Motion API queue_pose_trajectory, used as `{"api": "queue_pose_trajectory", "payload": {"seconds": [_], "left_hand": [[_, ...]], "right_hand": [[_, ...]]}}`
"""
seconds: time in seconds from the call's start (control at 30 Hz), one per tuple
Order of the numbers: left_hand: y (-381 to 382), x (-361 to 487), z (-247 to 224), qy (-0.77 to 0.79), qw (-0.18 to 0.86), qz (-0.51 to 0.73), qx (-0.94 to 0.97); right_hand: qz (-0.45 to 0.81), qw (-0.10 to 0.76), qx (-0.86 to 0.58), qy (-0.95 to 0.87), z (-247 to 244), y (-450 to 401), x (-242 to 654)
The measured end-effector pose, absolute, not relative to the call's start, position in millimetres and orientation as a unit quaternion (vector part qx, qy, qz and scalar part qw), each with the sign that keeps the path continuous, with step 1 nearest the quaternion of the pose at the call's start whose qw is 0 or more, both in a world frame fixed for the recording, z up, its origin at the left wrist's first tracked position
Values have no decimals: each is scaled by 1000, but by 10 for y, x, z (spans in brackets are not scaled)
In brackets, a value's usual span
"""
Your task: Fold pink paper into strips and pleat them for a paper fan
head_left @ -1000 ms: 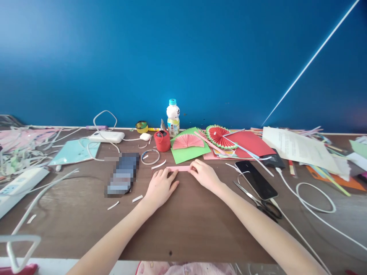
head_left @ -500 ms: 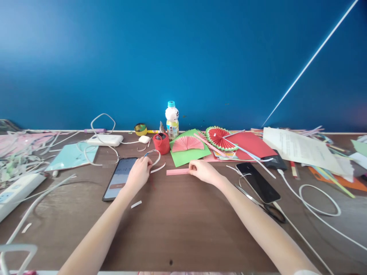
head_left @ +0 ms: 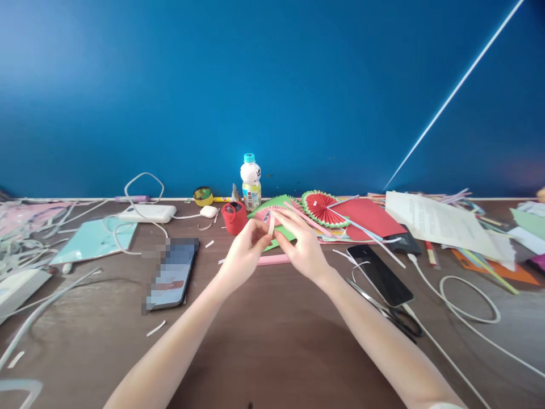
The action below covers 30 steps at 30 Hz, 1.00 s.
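My left hand (head_left: 242, 250) and my right hand (head_left: 305, 250) meet over the middle of the table, fingertips nearly together. Between them is a narrow white roll of tape (head_left: 271, 224), seen almost edge-on, with blue print on its inside; fingers of both hands are closed on it. Beneath the hands a pink paper strip (head_left: 273, 260) lies flat on the table, partly hidden. A pleated pink paper fan (head_left: 260, 215) on green paper (head_left: 281, 243) is just behind the fingers.
Behind stand a red container (head_left: 234, 218) and a bottle (head_left: 251, 184). A red-and-green pleated paper rosette (head_left: 319, 209) lies back right. Scissors (head_left: 398, 321) and a black phone (head_left: 381, 275) are near my right forearm; another phone (head_left: 172, 278) is left. White cables (head_left: 468, 315) cross the right side.
My left hand has lifted the tape roll from beside the left phone and brought it to the middle. My right hand has let go of the pink strip and joined it at the roll.
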State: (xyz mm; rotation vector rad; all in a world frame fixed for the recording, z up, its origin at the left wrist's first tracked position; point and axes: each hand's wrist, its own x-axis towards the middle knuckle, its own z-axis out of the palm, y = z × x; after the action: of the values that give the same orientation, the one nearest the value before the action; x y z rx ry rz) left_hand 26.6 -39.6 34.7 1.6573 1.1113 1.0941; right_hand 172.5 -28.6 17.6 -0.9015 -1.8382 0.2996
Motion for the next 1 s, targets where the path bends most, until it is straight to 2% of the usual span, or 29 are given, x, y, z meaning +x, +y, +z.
{"api": "queue_pose_trajectory", "payload": {"seconds": [0.1,0.3,0.6,0.77,1.0], "left_hand": [[-355,374,349,418,440,441,661],[-326,385,293,423,414,453,667],[-379,381,250,420,363,447,702],[-359,363,199,419,370,430,709],[-367,362,210,440,379,421,697]], "right_hand": [[98,513,-388,-759,185,-260,1794],[83,533,-388,-747,162,-242,1817],[209,572,-404,-682,178,-263,1782],[289,578,-381,-661,187,-269,1793],[338,576,-368,-647,215,-262,1798]]}}
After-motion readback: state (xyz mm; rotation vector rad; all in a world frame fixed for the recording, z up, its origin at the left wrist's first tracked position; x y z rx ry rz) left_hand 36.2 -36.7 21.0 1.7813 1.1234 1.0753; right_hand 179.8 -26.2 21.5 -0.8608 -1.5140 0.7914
